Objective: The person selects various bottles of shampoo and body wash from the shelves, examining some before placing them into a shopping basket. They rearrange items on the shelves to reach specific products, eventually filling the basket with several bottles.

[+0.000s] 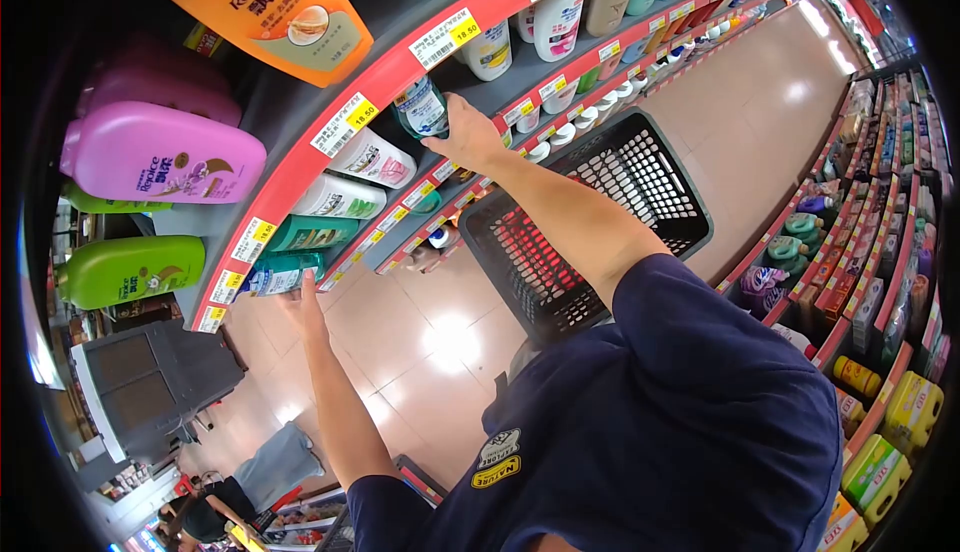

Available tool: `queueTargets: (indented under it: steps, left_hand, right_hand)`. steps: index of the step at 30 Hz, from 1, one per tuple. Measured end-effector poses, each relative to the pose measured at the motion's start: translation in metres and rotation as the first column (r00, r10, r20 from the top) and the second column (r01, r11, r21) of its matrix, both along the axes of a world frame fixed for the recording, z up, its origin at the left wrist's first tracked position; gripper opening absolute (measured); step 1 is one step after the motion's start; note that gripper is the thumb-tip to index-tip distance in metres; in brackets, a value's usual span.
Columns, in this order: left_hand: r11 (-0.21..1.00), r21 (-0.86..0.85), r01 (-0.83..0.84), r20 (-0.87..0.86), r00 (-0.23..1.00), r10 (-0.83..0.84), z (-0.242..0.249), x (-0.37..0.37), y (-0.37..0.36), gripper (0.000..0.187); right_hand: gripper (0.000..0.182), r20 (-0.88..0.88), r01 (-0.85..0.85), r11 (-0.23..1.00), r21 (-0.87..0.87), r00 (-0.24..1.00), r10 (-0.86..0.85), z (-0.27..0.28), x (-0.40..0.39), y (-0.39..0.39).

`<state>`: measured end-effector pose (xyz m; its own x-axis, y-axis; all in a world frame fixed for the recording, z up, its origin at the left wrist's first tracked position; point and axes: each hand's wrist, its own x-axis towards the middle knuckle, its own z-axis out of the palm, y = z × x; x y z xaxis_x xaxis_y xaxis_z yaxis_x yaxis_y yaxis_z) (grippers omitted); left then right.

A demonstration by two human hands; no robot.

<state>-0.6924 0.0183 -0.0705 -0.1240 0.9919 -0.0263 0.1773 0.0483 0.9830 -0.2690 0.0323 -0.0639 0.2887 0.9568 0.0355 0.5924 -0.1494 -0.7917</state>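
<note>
My right hand (467, 135) is closed around a dark shampoo bottle (420, 109) with a teal and white label, on the shelf just under a red price rail (400, 72). Lower left, my left hand (303, 304) grips a teal-blue bottle (283, 274) at the end of the same shelf. Between the two hands stand a white bottle with a pink label (375, 159), a white bottle with a green label (340, 198) and a green bottle (312, 233). Some fingers of both hands are hidden behind the bottles.
A black shopping basket (480, 242) is below my right forearm. Orange (270, 17), pink (165, 157) and green (130, 272) Rejoice bottles fill the upper shelf. Across the tiled aisle (430, 352) runs another stocked shelf (850, 252). A person (215, 512) is at lower left.
</note>
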Motion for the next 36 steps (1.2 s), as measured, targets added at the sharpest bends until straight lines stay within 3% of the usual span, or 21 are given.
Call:
queueTargets:
  steps: [9,12,16,17,21,25,28,31,36]
  left_hand:
    - [1.0,0.002,0.014,-0.001,1.0,-0.014,0.005,0.003,-0.002,0.065]
    - [1.0,-0.013,-0.01,0.0,1.0,0.01,0.002,0.002,0.0,0.065]
    - [0.999,-0.024,-0.023,-0.013,1.0,0.022,-0.001,0.001,-0.003,0.068]
    - [1.0,-0.024,-0.008,-0.025,1.0,0.007,-0.009,-0.006,0.001,0.07]
    - [1.0,0.001,0.001,-0.054,0.999,-0.001,-0.015,-0.011,0.002,0.073]
    - [1.0,-0.017,-0.009,-0.004,1.0,0.009,-0.001,0.0,-0.003,0.069]
    - [1.0,-0.018,0.017,0.001,1.0,-0.017,0.009,0.005,-0.007,0.068]
    - [0.999,-0.032,0.008,-0.016,1.0,-0.009,0.014,0.007,-0.007,0.066]
    - [1.0,-0.027,0.015,-0.025,1.0,-0.016,0.015,0.007,-0.006,0.066]
  right_hand:
    - [0.075,-0.006,-0.046,0.998,0.048,0.999,0.046,-0.003,0.014,-0.002]
    - [0.076,0.011,-0.033,0.989,0.143,0.999,0.032,0.007,0.018,-0.012]
    - [0.086,-0.154,0.296,0.93,0.218,0.951,-0.266,0.019,0.041,-0.021]
    - [0.095,-0.115,0.345,0.907,0.243,0.938,-0.326,0.018,0.048,-0.016]
    - [0.111,-0.034,0.423,0.846,0.324,0.899,-0.436,0.013,0.067,0.016]
    - [0.117,-0.028,0.41,0.875,0.256,0.908,-0.418,0.015,0.084,0.034]
    - [0.112,-0.021,0.392,0.915,0.098,0.92,-0.392,0.011,0.087,0.042]
    - [0.103,0.045,0.419,0.9,0.122,0.903,-0.427,0.007,0.084,0.04]
    - [0.09,0.015,0.455,0.873,0.178,0.885,-0.464,0.008,0.074,0.024]
